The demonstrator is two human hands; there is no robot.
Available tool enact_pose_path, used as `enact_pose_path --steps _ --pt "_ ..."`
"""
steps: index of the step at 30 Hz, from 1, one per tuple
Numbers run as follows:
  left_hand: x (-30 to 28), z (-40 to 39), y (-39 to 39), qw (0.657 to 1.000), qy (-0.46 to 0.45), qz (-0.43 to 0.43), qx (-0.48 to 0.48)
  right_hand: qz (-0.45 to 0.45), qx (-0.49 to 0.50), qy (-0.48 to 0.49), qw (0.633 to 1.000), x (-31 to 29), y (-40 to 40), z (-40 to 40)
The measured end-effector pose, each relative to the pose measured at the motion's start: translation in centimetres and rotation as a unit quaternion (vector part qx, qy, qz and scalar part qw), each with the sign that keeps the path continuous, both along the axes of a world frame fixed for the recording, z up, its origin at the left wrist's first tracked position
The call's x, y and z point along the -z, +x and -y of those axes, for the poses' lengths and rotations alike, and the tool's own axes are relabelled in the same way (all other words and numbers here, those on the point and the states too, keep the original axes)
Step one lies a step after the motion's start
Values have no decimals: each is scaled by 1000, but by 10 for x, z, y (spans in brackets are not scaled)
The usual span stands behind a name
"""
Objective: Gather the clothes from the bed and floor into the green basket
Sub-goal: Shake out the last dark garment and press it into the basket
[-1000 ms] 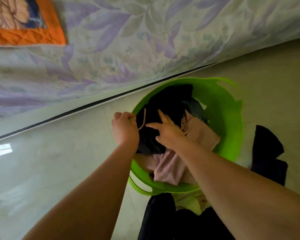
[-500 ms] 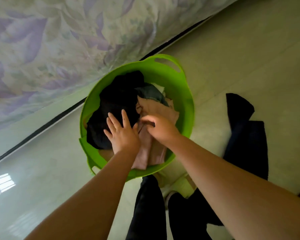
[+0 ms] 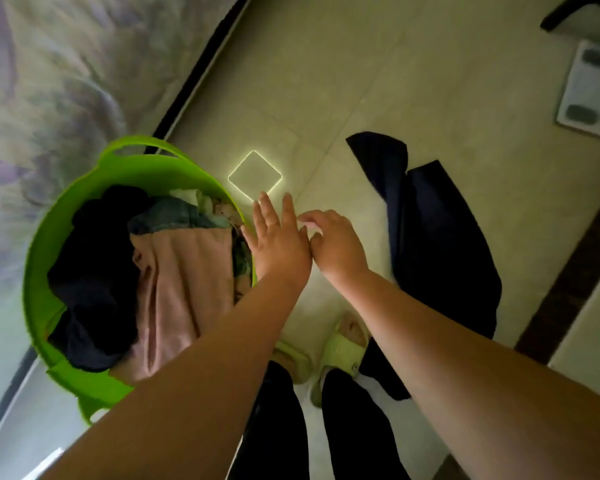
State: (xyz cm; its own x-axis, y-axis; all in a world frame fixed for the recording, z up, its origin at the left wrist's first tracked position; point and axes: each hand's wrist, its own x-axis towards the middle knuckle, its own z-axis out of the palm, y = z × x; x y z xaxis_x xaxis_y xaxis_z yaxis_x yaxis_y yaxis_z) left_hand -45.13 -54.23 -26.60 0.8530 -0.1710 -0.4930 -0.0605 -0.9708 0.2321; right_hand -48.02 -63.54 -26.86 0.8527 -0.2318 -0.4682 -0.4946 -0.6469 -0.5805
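Note:
The green basket stands on the floor at the left, beside the bed. It holds a pink garment, a black garment and a grey-blue one. A dark navy garment lies spread on the tiles at the right. My left hand hovers just past the basket's right rim, fingers straight and apart, holding nothing. My right hand is next to it, fingers loosely curled and empty, left of the navy garment.
The bed with a floral sheet fills the upper left. A white bathroom scale lies at the upper right. My feet in pale green slippers stand below the hands. A dark floor strip runs along the right.
Both hands have left the clothes in the basket and moved right, over the bare tiles. The view has swung right, so the basket sits further left.

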Motion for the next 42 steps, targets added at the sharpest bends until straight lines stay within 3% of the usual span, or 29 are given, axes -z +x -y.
enact_pose_path --steps 5,8,13,19,25,30,32,35,38,41,42 --pt "29 69 -32 977 40 21 210 -64 98 -3 993 41 -61 73" --pt "46 94 -52 956 27 -30 289 -128 143 -7 981 59 -95 99" --pt "87 136 -85 919 45 -124 371 -205 219 -15 954 95 -155 138" --pt "146 171 -105 908 56 -184 373 -250 270 17 930 133 -204 163" --pt "212 213 -131 905 75 -322 267 -284 349 39 892 181 -269 182" --pt "254 232 -148 921 7 -389 12 -308 382 67 869 205 -295 178" --pt "266 234 -162 897 -36 -428 -101 -321 380 82 864 216 -307 171" --pt "276 240 -174 818 -127 -510 -233 -332 392 98 852 229 -322 156" --pt "275 252 -176 781 -218 -517 -273 -333 432 77 835 240 -330 145" --pt "271 258 -174 758 -302 -516 -263 -365 512 17 777 251 -336 132" --pt "270 256 -173 763 -302 -514 -248 -383 532 18 754 255 -337 128"
